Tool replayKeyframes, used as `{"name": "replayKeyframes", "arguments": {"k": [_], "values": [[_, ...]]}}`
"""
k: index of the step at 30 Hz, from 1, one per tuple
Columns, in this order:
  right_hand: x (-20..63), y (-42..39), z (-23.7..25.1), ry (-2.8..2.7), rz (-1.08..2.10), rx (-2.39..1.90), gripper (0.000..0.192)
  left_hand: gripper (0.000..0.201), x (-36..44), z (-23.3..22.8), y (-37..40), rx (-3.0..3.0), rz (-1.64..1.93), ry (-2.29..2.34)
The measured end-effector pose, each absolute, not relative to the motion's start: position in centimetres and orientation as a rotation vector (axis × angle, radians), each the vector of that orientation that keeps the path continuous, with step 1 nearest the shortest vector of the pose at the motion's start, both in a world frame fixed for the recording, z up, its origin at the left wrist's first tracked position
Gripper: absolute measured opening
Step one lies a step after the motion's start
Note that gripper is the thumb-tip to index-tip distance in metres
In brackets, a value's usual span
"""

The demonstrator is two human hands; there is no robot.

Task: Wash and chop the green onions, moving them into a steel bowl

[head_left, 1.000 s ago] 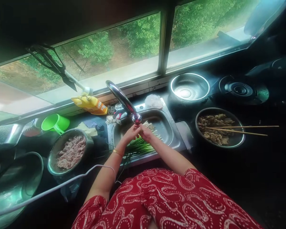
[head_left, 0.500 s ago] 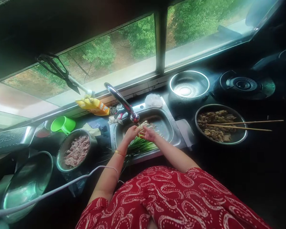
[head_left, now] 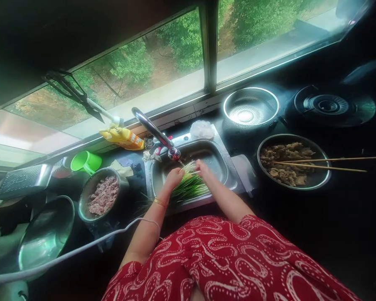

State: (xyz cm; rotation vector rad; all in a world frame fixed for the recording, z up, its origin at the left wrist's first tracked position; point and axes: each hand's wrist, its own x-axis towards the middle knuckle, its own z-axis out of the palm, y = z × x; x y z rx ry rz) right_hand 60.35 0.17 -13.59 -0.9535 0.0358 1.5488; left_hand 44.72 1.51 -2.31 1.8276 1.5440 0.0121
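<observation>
Over the metal sink point(head_left: 226, 179), beneath the faucet point(head_left: 174, 153), both my hands work on a bunch of spring onions point(head_left: 189, 186) with thin white ends and long green leaves. My left hand point(head_left: 174, 179) is closed around the white part from the left side. On the right, my right hand point(head_left: 203, 169) pinches at the white ends, its fingers bent. The green leaves spread below the hands across the near side of the sink. Where the fingertips meet the stems is too small to see clearly.
Left of the sink stand a bowl of minced meat point(head_left: 103, 196), a green mug point(head_left: 86, 162) and a yellow bottle point(head_left: 122, 138). Right are a colander point(head_left: 250, 106), a bowl of brown food point(head_left: 288, 167) with chopsticks point(head_left: 341, 164), and a stove burner point(head_left: 329, 104). A white cable point(head_left: 81, 250) crosses near my left arm.
My hands have moved slightly apart: the right has shifted right and up, its fingers now bent at the white ends. More of the green leaves shows between my arms. The view has shifted a little.
</observation>
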Motion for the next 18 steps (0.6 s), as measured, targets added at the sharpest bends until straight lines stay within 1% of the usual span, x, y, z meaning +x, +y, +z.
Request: {"name": "replayKeyframes", "arguments": {"k": [3,6,8,10,11,14,15,16,18], "values": [[62.2,-0.4,-13.1,0.1,1.543,-1.083,0.029,0.023,44.2,-1.8,1.8,1.687,0.057,1.58],[61.9,-1.0,-11.9,0.032,1.715,-1.145,0.038,0.023,44.5,-1.6,2.0,1.564,0.06,1.572],[60.9,-1.4,-11.2,-0.061,1.844,-1.034,0.036,0.022,45.1,-1.6,2.0,1.514,0.037,1.557],[60.0,-1.7,-10.9,-0.12,1.881,-0.888,0.029,0.022,45.6,-1.7,1.8,1.479,-0.019,1.521],[59.6,-1.7,-10.8,-0.135,1.871,-0.842,0.03,0.022,45.8,-1.7,1.6,1.464,-0.056,1.495],[59.1,-1.4,-10.7,-0.173,1.804,-0.813,0.05,0.025,46.1,-1.7,1.2,1.385,-0.183,1.421],[59.0,-1.1,-10.7,-0.195,1.786,-0.817,0.053,0.027,46.1,-1.7,1.1,1.346,-0.212,1.407],[58.9,-0.8,-10.7,-0.221,1.775,-0.818,0.053,0.029,46.0,-1.6,1.1,1.308,-0.231,1.396],[58.4,-0.1,-10.7,-0.253,1.764,-0.827,0.043,0.035,45.9,-1.6,1.2,1.255,-0.241,1.374]]}}
